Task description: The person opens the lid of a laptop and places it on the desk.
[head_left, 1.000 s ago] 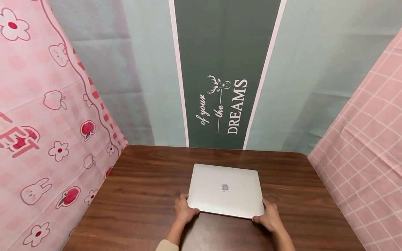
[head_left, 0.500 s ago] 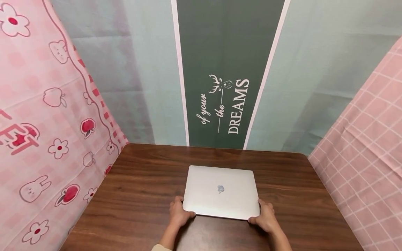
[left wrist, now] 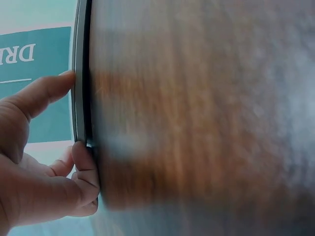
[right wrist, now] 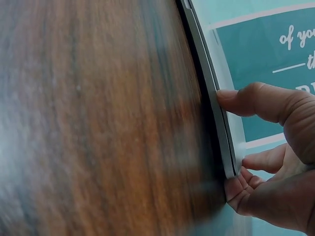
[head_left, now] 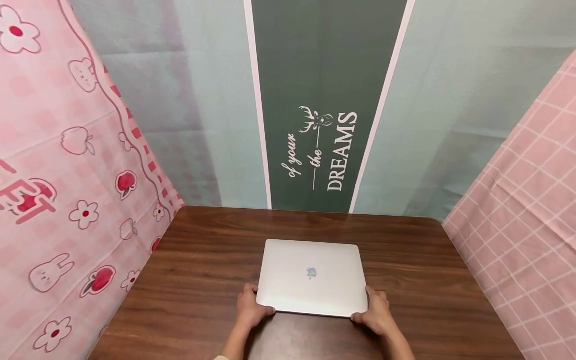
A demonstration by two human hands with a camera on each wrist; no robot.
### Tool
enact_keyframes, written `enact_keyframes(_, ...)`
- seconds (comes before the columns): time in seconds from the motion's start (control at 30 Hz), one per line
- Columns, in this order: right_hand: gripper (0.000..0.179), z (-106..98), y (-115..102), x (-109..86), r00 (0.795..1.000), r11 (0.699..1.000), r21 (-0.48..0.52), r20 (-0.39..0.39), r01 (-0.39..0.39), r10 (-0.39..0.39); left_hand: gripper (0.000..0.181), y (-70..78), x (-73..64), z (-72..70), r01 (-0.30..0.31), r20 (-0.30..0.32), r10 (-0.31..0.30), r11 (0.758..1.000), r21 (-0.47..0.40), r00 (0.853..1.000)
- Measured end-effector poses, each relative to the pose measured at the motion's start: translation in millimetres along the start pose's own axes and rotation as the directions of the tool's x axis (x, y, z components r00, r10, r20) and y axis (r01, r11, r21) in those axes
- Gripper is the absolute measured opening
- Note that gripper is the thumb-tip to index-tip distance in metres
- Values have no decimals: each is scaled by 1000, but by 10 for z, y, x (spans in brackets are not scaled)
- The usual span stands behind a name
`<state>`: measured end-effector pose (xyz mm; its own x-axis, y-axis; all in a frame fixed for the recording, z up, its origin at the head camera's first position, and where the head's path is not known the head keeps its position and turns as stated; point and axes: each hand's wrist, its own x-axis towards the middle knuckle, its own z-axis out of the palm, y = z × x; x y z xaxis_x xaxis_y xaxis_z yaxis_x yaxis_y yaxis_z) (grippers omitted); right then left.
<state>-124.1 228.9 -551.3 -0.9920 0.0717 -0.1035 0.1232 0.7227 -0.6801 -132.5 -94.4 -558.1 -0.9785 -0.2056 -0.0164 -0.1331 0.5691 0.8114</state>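
Note:
A closed silver laptop (head_left: 310, 292) with an apple logo on its lid lies flat on the wooden table, its long side toward me. At its near left corner my left hand (head_left: 250, 307) grips it, thumb along the front edge and fingers at the side. My right hand (head_left: 377, 314) holds the near right corner in the same way. Seen in the left wrist view, the thumb touches the thin laptop edge (left wrist: 80, 103) and curled fingers meet its corner. The right wrist view shows the right hand's thumb and fingers around the other corner. The laptop's underside is hidden.
The brown wood-grain table (head_left: 198, 265) has rounded far corners. Behind it hangs a grey-green cloth (head_left: 310, 65) with white lettering. Pink patterned cloths flank the table, a fruit-and-flower one (head_left: 103, 165) at left and a checked one (head_left: 531, 200) at right.
Both hands have moved the laptop left and slightly toward me across the table. Their hold on its two near corners stays the same.

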Motion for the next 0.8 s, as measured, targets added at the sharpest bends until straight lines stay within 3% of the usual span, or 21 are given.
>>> enact_keyframes(0.8, 93, -14, -41, 2, 1000, 999, -40, 10, -14, 15, 65, -1, -23, -55, 4, 11, -4, 1000, -3, 1000)
